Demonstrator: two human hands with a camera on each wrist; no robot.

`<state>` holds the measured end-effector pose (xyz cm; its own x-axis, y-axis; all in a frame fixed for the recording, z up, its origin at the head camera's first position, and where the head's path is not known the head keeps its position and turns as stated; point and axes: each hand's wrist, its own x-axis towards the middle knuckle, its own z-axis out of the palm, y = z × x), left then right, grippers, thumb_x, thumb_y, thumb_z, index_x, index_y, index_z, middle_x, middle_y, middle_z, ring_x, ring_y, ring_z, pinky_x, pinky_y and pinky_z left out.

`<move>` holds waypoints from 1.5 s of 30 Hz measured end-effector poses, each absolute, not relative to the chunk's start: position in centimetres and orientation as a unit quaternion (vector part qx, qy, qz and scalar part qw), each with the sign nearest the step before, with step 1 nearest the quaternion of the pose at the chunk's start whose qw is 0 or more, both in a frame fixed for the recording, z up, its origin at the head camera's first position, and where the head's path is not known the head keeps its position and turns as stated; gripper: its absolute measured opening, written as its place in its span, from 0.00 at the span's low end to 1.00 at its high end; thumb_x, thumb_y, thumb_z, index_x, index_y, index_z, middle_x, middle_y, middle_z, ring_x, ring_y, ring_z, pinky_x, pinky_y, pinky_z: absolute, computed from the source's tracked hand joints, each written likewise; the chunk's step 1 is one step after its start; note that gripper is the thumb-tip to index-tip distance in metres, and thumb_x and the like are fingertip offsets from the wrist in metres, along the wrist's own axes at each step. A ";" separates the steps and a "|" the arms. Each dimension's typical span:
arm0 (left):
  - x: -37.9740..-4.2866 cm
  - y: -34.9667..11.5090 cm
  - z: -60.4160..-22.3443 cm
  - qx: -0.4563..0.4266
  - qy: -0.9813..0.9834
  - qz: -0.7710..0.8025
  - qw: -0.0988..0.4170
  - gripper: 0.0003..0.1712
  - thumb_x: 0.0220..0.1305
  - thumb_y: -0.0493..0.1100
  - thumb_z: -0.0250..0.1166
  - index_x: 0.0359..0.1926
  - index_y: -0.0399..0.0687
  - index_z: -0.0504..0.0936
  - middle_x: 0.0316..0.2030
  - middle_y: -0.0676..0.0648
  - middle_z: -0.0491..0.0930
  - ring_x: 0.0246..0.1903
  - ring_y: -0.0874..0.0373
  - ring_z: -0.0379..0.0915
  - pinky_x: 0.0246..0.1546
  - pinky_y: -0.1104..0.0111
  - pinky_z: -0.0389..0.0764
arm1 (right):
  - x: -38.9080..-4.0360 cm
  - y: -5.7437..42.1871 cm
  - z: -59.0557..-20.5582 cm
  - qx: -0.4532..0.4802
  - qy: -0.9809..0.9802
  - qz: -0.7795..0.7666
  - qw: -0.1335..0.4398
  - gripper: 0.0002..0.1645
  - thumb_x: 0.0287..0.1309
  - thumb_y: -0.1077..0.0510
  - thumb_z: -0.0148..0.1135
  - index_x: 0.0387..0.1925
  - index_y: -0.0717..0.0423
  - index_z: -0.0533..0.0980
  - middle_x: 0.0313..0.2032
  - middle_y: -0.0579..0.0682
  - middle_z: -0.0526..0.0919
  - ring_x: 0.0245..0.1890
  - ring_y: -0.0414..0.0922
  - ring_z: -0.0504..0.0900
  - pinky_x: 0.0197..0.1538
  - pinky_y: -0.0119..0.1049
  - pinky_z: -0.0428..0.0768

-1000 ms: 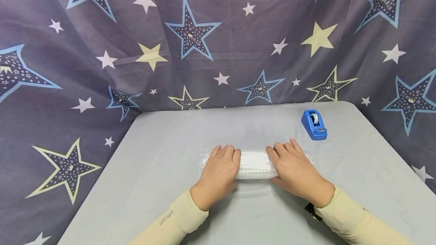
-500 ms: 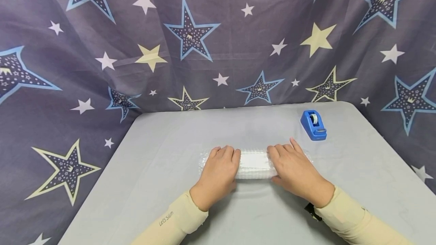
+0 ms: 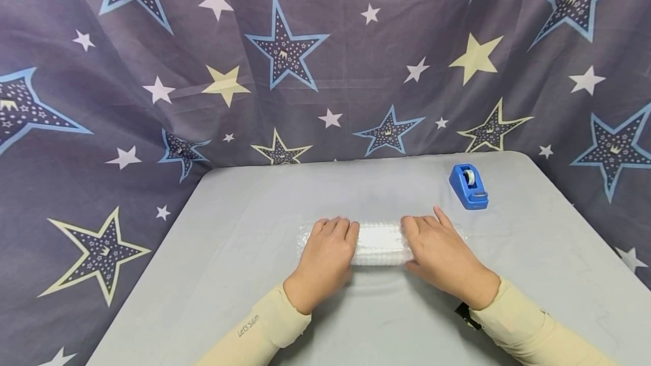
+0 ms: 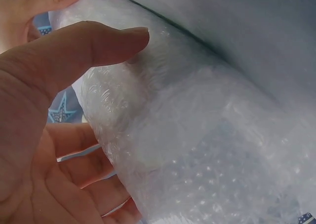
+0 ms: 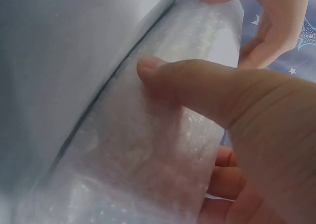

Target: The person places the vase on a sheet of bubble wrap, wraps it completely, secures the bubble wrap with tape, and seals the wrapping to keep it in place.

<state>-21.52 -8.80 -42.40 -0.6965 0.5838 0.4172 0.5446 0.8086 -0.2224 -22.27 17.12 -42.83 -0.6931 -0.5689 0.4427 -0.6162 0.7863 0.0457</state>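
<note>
A bubble-wrapped bundle (image 3: 382, 244) lies crosswise on the table, with something white showing through its middle. Toward its left end, my left hand (image 3: 328, 258) grips it, thumb on the near side and fingers over the far side. My right hand (image 3: 445, 258) holds the right part the same way, one finger lifted off. In the left wrist view, the thumb (image 4: 113, 45) presses on the clear bubble wrap (image 4: 212, 164). The right wrist view has the right thumb (image 5: 182, 80) against the wrap (image 5: 148, 155). What is inside cannot be made out.
A blue tape dispenser (image 3: 469, 187) with a roll in it stands at the back right of the grey-covered table (image 3: 244, 213). Behind and along the sides hangs a dark curtain (image 3: 346, 72) printed with stars.
The bundle has turned very slightly under the hands, and the right fingers have shifted a little over it. Otherwise both hands keep their places.
</note>
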 end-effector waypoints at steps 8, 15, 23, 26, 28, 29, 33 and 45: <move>-21.7 -8.9 -42.5 -0.306 -0.920 0.038 0.243 0.39 0.44 0.40 0.74 0.61 0.37 0.79 0.53 0.41 0.83 0.55 0.45 0.81 0.58 0.52 0.75 | -22.3 17.1 -42.9 0.320 -0.921 0.059 0.215 0.45 0.32 0.51 0.87 0.47 0.58 0.66 0.43 0.57 0.83 0.50 0.58 0.83 0.70 0.69 0.64; -21.8 -8.9 -42.6 -0.302 -0.919 0.040 0.249 0.40 0.43 0.39 0.72 0.62 0.36 0.77 0.55 0.40 0.83 0.54 0.45 0.79 0.54 0.53 0.76 | -22.3 17.0 -43.0 0.320 -0.921 0.064 0.212 0.43 0.34 0.52 0.86 0.48 0.60 0.68 0.47 0.59 0.83 0.53 0.58 0.82 0.70 0.70 0.64; -22.0 -9.1 -42.9 -0.298 -0.922 0.046 0.242 0.42 0.41 0.40 0.73 0.63 0.35 0.75 0.57 0.40 0.82 0.55 0.45 0.78 0.55 0.54 0.75 | -22.4 16.9 -43.1 0.312 -0.927 0.057 0.199 0.43 0.37 0.52 0.84 0.53 0.62 0.70 0.58 0.66 0.81 0.60 0.60 0.80 0.71 0.70 0.62; -22.2 -9.1 -43.1 -0.297 -0.921 0.046 0.247 0.42 0.41 0.40 0.72 0.62 0.34 0.74 0.57 0.39 0.82 0.55 0.46 0.78 0.54 0.55 0.75 | -22.4 16.9 -43.2 0.313 -0.927 0.053 0.200 0.43 0.38 0.52 0.83 0.54 0.61 0.70 0.60 0.66 0.80 0.61 0.61 0.79 0.70 0.71 0.62; -22.3 -9.1 -43.1 -0.296 -0.921 0.045 0.248 0.42 0.40 0.40 0.72 0.62 0.35 0.74 0.58 0.39 0.82 0.55 0.46 0.77 0.54 0.55 0.75 | -22.5 16.9 -43.2 0.314 -0.926 0.052 0.203 0.43 0.37 0.52 0.83 0.54 0.61 0.70 0.60 0.67 0.79 0.62 0.62 0.79 0.70 0.71 0.62; -22.3 -9.1 -43.2 -0.296 -0.922 0.045 0.247 0.42 0.39 0.40 0.72 0.62 0.35 0.74 0.58 0.39 0.82 0.56 0.45 0.77 0.54 0.55 0.75 | -22.5 16.9 -43.3 0.315 -0.926 0.051 0.204 0.43 0.37 0.52 0.83 0.54 0.61 0.71 0.61 0.67 0.79 0.62 0.63 0.79 0.70 0.72 0.62; -22.5 -9.1 -43.3 -0.295 -0.923 0.040 0.244 0.43 0.38 0.39 0.72 0.61 0.36 0.74 0.60 0.38 0.80 0.57 0.45 0.76 0.55 0.55 0.74 | -22.6 16.9 -43.3 0.313 -0.926 0.049 0.207 0.45 0.36 0.51 0.83 0.55 0.62 0.71 0.62 0.67 0.78 0.63 0.64 0.77 0.70 0.72 0.61; -23.0 -9.3 -43.7 -0.292 -0.926 0.028 0.239 0.46 0.39 0.40 0.74 0.66 0.37 0.74 0.67 0.37 0.75 0.62 0.45 0.73 0.61 0.52 0.73 | -22.9 17.0 -43.6 0.307 -0.927 0.042 0.211 0.51 0.35 0.51 0.84 0.61 0.64 0.70 0.65 0.64 0.75 0.66 0.62 0.73 0.71 0.72 0.61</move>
<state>-22.97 -9.27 -43.66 -0.7153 0.5538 0.4262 0.5267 0.8281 -0.1920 -22.90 16.98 -43.61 -0.7229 -0.5514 0.4164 -0.5868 0.8081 0.0512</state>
